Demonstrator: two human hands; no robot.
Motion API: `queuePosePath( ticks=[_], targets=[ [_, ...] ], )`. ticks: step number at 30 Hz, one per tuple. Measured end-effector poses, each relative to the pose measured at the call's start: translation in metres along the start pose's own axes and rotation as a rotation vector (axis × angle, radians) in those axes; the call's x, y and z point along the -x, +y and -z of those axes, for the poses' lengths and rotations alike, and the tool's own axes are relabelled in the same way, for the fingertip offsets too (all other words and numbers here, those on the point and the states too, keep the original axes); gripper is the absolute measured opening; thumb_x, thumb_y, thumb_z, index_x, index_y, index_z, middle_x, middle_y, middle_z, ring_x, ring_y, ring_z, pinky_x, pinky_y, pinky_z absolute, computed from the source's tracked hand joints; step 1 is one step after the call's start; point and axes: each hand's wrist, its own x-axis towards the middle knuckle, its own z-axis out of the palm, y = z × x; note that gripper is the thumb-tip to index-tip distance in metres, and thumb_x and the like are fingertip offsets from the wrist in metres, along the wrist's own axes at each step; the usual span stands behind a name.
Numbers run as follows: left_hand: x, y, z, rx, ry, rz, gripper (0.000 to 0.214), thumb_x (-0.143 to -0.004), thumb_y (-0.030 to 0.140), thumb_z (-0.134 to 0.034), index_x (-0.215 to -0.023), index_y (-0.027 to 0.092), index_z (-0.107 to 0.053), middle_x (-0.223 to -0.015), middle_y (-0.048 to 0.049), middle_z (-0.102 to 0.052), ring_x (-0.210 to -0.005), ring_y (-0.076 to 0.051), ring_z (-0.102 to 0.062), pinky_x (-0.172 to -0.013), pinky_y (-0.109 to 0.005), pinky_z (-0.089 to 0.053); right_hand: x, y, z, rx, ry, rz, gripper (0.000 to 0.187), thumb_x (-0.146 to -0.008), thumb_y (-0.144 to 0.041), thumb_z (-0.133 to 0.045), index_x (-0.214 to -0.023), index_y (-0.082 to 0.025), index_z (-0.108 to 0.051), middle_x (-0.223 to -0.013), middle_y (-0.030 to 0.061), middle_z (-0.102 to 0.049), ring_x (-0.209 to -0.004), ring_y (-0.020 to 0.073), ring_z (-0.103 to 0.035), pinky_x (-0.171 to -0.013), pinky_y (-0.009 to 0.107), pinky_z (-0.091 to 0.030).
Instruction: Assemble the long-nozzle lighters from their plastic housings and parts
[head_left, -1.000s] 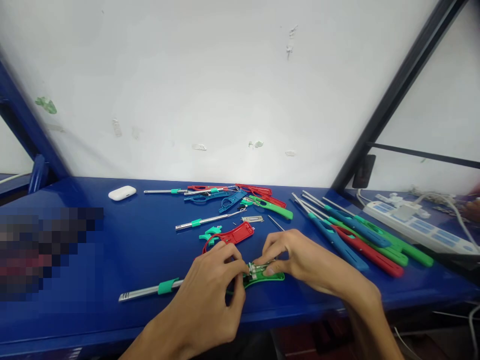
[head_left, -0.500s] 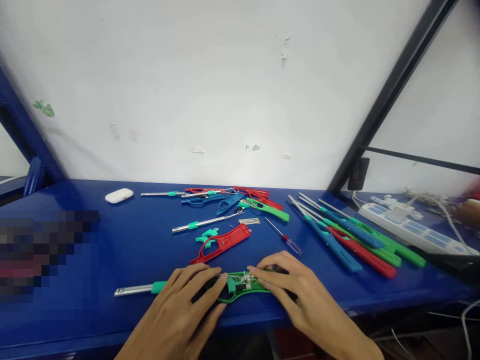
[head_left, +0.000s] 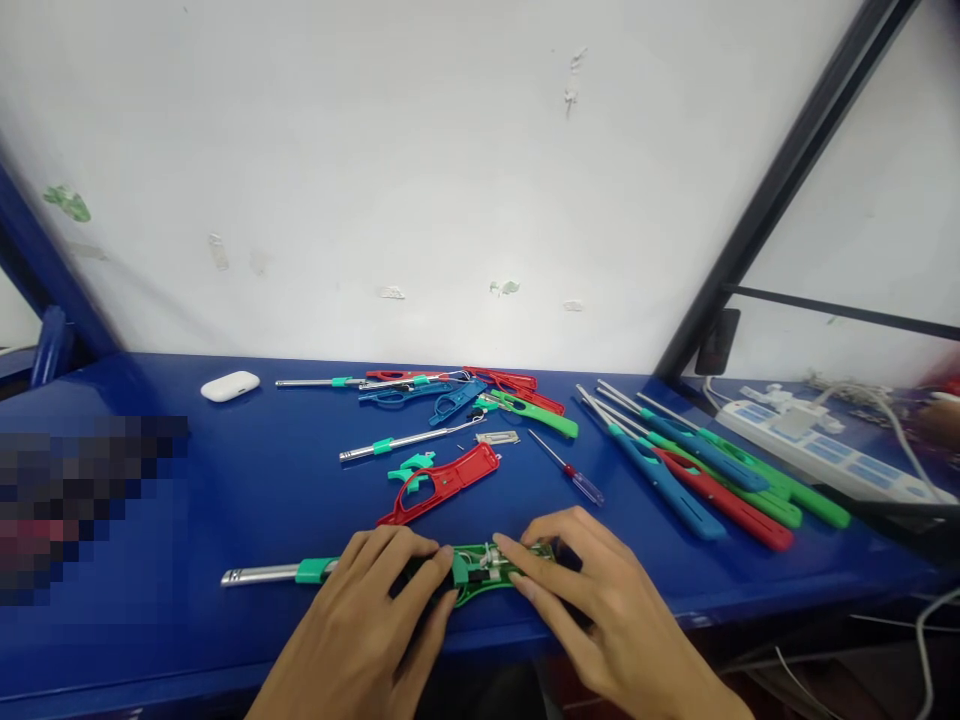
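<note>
A green lighter half-shell point(head_left: 480, 575) with a long metal tube point(head_left: 259, 574) lies near the front edge of the blue table point(head_left: 225, 490). My left hand point(head_left: 379, 615) rests on its left part, fingers bent and pressing down on it. My right hand point(head_left: 592, 590) covers its right end, fingertips pressed on the small white and metal parts inside. A red half-shell point(head_left: 442, 482) lies just behind, beside a small teal trigger piece point(head_left: 409, 467).
A small screwdriver point(head_left: 568, 467) lies behind my right hand. Several finished long lighters point(head_left: 697, 460) lie at the right, loose lighter parts point(head_left: 457, 392) at the back. A white earbud case point(head_left: 229, 385) sits back left, a white power strip point(head_left: 832, 455) far right.
My hands have lowered the green lighter body flat onto the table and spread out over it; the screwdriver behind my right hand has come into sight. The view has shifted slightly.
</note>
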Motion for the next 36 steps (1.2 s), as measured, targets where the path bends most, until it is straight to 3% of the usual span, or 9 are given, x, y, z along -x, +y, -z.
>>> queuePosePath(
  ticks=[4, 11, 19, 31, 36],
  targets=[
    [-0.004, 0.005, -0.001, -0.073, -0.054, -0.011, 0.027, -0.102, 0.017, -0.047, -0.121, 0.022, -0.066, -0.102, -0.0064, -0.073, -0.091, -0.027, -0.069, -0.086, -0.043, -0.057, 0.0, 0.0, 0.001, 0.007, -0.002, 0.004, 0.037, -0.109, -0.022, -0.052, -0.143, -0.031, -0.064, -0.109, 0.0077, -0.067, -0.095, 0.0239, -0.064, -0.084, 0.042, -0.056],
    [-0.002, 0.01, 0.001, -0.162, -0.204, -0.026, 0.047, -0.1, 0.022, -0.051, -0.146, 0.027, -0.056, -0.111, -0.0078, -0.071, -0.1, -0.03, -0.068, -0.092, -0.048, -0.057, 0.0, -0.002, 0.002, -0.008, 0.026, 0.015, 0.04, -0.11, -0.022, -0.053, -0.147, -0.032, -0.061, -0.109, 0.0065, -0.066, -0.096, 0.0231, -0.063, -0.084, 0.041, -0.055],
    [-0.005, 0.011, -0.004, -0.183, -0.101, -0.084, 0.038, -0.101, 0.02, -0.049, -0.135, 0.026, -0.064, -0.101, -0.0078, -0.068, -0.089, -0.027, -0.066, -0.079, -0.044, -0.059, 0.001, 0.001, 0.001, -0.017, 0.055, 0.013, 0.036, -0.109, -0.021, -0.055, -0.142, -0.03, -0.065, -0.106, 0.0053, -0.066, -0.094, 0.0224, -0.061, -0.086, 0.041, -0.054],
    [-0.01, 0.014, -0.001, -0.308, -0.142, -0.198, 0.04, -0.1, 0.012, -0.043, -0.129, 0.021, -0.069, -0.09, -0.0088, -0.069, -0.081, -0.026, -0.068, -0.069, -0.04, -0.061, 0.002, 0.002, 0.001, 0.044, 0.065, 0.07, 0.032, -0.108, -0.02, -0.057, -0.138, -0.026, -0.066, -0.105, 0.0064, -0.068, -0.09, 0.0226, -0.061, -0.082, 0.041, -0.052],
    [-0.005, 0.012, 0.0, -0.308, -0.163, -0.166, 0.043, -0.099, 0.011, -0.047, -0.135, 0.023, -0.067, -0.095, -0.0094, -0.068, -0.083, -0.027, -0.068, -0.072, -0.041, -0.061, 0.003, 0.001, 0.001, 0.03, 0.072, 0.076, 0.031, -0.107, -0.025, -0.061, -0.138, -0.028, -0.064, -0.108, 0.0063, -0.068, -0.092, 0.0235, -0.062, -0.083, 0.042, -0.053]
  ],
)
